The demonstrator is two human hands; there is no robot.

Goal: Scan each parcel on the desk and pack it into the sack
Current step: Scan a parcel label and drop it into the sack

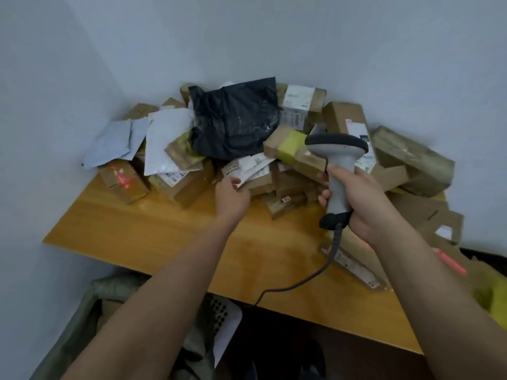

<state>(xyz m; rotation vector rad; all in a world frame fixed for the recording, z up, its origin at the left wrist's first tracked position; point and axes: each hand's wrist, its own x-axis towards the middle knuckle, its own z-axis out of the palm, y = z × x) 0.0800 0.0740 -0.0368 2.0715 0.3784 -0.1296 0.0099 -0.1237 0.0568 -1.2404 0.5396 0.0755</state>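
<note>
Head view shows the right hand (365,204) wrapped firmly around the handle of a grey scanner (338,171), its dark-rimmed head raised over the pile and its cable (315,272) trailing down across the desk (153,231) and off the near edge. The left hand (231,197) reaches forward with fingers loosely curled, its fingertips at the edge of a flat white-labelled parcel (248,165) that sticks out from the front of the heap; whether it has a real pinch on it cannot be told, and nothing looks lifted.

Outward from the hands, the far edge and far corners of the desk are heaped with parcels: a crumpled black poly bag (236,119) on top in the middle, white mailers (164,141) leaning toward the far left corner, a brown box with red marks (123,179) near the left edge, a box with yellow tape (290,146) just behind the scanner head, and further cardboard boxes (411,157) spilling past the right edge. A flat labelled parcel (354,266) lies near the right forearm.

Judging by this heap, most of the work is left: the bulk of the parcels wait to be scanned and packed.

Below the near left corner of the desk, an olive-green woven sack (109,292) stands with its mouth open. Inside, something cardboard-brown shows, likely a parcel or two, though how many is unclear. A white sheet or mailer printed with dark dots (225,319) lies just beside the sack, under the desk edge; whether it is in the sack cannot be told.
</note>
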